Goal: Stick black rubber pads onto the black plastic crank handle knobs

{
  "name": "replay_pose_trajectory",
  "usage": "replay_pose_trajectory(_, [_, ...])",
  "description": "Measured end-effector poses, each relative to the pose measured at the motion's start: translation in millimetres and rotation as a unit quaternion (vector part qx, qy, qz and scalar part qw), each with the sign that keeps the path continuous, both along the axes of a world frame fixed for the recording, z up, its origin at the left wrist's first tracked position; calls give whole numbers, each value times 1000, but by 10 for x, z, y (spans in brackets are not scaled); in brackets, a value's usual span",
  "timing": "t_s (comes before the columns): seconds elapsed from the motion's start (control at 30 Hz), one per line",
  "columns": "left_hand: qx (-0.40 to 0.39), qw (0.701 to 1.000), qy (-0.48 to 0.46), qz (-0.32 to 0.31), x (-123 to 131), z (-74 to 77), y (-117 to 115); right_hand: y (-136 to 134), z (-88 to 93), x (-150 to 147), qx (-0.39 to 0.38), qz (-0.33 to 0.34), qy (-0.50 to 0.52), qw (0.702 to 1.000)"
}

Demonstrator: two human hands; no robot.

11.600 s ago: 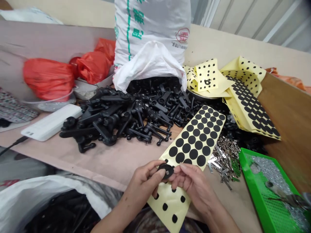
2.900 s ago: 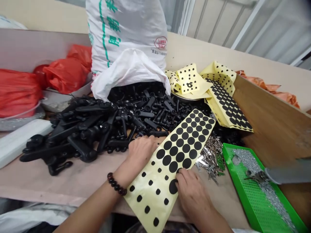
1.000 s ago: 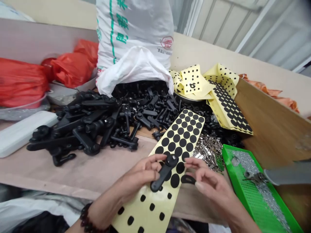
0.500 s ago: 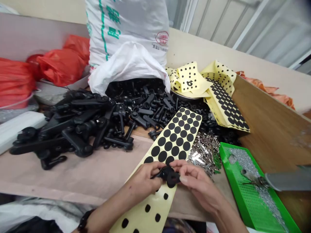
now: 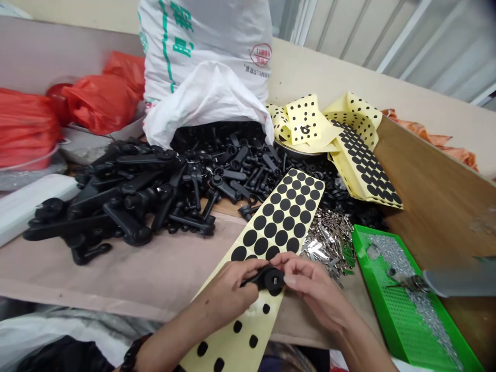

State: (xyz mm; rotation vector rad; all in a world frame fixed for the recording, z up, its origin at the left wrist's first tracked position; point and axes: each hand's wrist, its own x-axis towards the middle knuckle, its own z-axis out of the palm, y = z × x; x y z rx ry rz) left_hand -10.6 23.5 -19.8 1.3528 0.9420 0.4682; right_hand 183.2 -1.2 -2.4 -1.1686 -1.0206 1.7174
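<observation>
A black plastic crank handle (image 5: 259, 280) is pinched between the thumb and fingers of my left hand (image 5: 232, 289). Its round end faces up and shows a small light metal square at the centre. A black ring pad (image 5: 276, 285) lies against that end. My right hand (image 5: 304, 276) is closed, its thumb and fingertips gripping the pad's right and upper edge. Under both hands runs a yellow sheet of round black stickers (image 5: 281, 235); full discs cover its far part, only small black dots its near part.
A heap of black crank handles (image 5: 132, 201) spreads at left, below a white woven sack (image 5: 209, 98). Metal clips (image 5: 329, 237) lie right of the sheet. A green tray (image 5: 403, 305) of small clear pieces has a grey-barrelled tool across it. More sticker sheets (image 5: 360, 155) stand behind.
The black ring pad, tilted over the handle's end before, now lies flat on it around the metal square. Both hands stay in nearly the same place; the view has shifted slightly.
</observation>
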Motion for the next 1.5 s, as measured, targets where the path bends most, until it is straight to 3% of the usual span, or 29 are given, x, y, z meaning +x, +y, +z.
replay_pose_trajectory(0.3, [8, 999, 35, -2, -39, 163, -7, 16, -29, -10, 18, 4, -25, 1000])
replay_pose_trajectory(0.7, [7, 998, 68, 0, -31, 232, 3, 14, -14, -57, 15, -12, -39, 999])
replay_pose_trajectory(0.9, [-3, 998, 58, 0, -45, 177, 3, 15, -44, -50, 23, -3, -50, 998])
replay_pose_trajectory(1.07, [34, 999, 33, -5, -32, 85, -16, 13, -34, -62, 40, 0, -68, 997])
replay_pose_trajectory(1.2, [84, 995, 48, 14, -18, 38, -71, 18, -18, -92, 62, -5, -128, 990])
replay_pose_trajectory(1.37, [137, 984, 88, 75, -13, 2, -133, 2, -89, -166, 145, -15, -225, 963])
replay_pose_trajectory(1.5, [176, 975, 88, 105, -23, 13, -173, -3, -220, -258, 114, -9, -124, 986])
